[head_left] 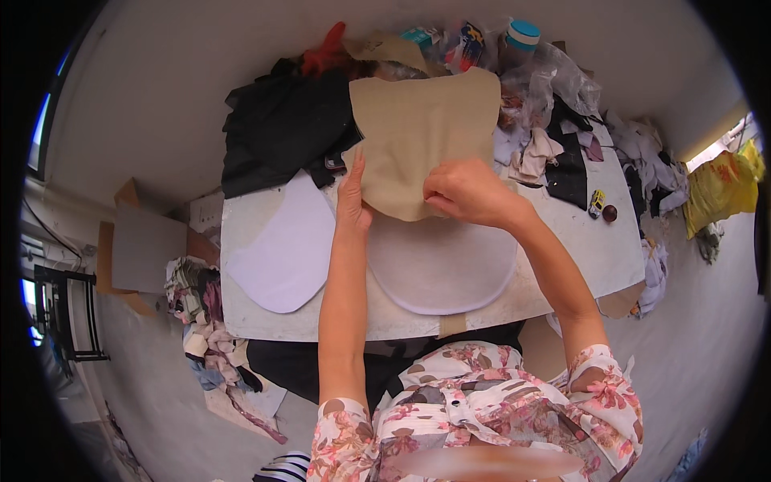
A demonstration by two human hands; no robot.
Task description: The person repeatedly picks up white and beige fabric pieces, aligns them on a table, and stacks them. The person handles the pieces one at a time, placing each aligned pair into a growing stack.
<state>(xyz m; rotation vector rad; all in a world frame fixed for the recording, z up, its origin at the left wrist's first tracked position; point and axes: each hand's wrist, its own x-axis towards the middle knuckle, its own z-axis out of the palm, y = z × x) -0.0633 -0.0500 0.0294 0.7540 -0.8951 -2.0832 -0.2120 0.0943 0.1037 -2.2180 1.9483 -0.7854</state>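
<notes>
A beige shaped piece of fabric [426,112] is raised over the table, with a curved lower edge. My left hand [354,195] grips its left edge, thumb pointing up along the side. Against its lower right part, my right hand [472,191] is closed with bent fingers, pinching the fabric; the fingertips are partly hidden. Just below lies a white rounded piece [442,269], its upper part covered by the beige one. Another white piece [289,253], pear-shaped, lies flat left of my left forearm.
Black fabric [281,120] is heaped at the back left of the white table [574,257]. A jar with a blue lid [522,36] and clear plastic bags [546,76] stand behind. A small yellow toy car [596,203] sits at right. Fabric scraps [217,345] hang beside a cardboard box [152,249].
</notes>
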